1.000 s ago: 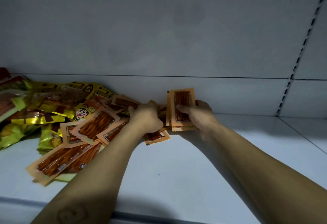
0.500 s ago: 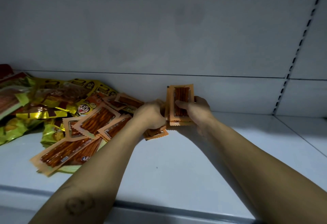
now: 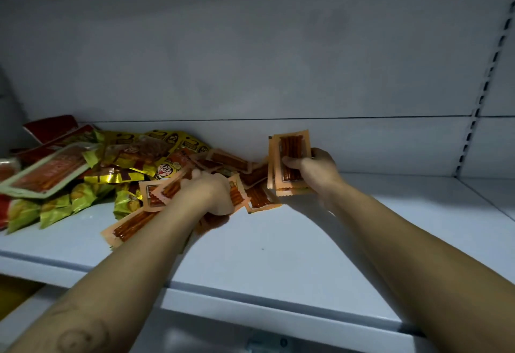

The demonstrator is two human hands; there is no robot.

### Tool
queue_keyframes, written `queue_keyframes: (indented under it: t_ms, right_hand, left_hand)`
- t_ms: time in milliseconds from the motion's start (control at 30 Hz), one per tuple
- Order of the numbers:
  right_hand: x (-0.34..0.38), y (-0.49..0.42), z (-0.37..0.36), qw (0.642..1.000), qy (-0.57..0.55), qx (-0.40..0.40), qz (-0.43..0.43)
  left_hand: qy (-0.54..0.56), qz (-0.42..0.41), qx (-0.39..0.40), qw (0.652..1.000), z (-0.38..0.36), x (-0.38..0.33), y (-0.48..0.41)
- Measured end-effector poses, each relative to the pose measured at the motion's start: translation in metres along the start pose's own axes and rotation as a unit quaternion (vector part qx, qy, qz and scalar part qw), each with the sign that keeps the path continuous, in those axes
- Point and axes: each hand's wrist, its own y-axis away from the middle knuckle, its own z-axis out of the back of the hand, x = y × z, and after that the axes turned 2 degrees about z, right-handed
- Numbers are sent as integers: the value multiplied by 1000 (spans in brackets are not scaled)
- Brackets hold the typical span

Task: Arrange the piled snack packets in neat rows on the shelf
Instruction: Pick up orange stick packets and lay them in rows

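A person's right hand (image 3: 317, 170) clamps an upright stack of orange snack packets (image 3: 289, 157), thumb across its face, just right of the pile of snack packets (image 3: 125, 166) on the white shelf (image 3: 278, 255). The left hand (image 3: 207, 194) rests palm-down on loose orange packets (image 3: 259, 196) at the pile's right edge; whether its fingers grip one cannot be told. Yellow packets (image 3: 167, 141) lie at the pile's back.
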Motion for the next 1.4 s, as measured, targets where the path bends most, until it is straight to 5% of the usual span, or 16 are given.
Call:
queue_keyframes:
  t_ms: [433,500,567,667,733,867,967,1400]
  right_hand:
    - [-5,-8,11,1000,4,-8,5]
    - [-6,-10,15,1000,1,-13,3]
    - [-7,-12,19,1000,-1,-24,0]
    - [-6,-16,26,998,-9,-52,-15]
    - [-6,-18,32,998,-4,-66,-23]
    - [-9,-22,45,997,10,-68,-26]
    - [-11,-22,49,998,26,-57,-22]
    - [-10,-14,39,1000,5,-2,-23]
  left_hand:
    - [176,27,-42,983,16,-1,4]
    - [281,32,-69,957,18,-2,3]
    - [438,25,-83,895,22,-10,5]
    - [556,17,-42,830,16,-35,8]
    - [554,24,-11,832,5,-54,8]
    - [380,86,7,921,-7,-75,-3]
    - [325,88,26,941,-3,-82,-8]
    - [441,81,40,893,7,-56,24]
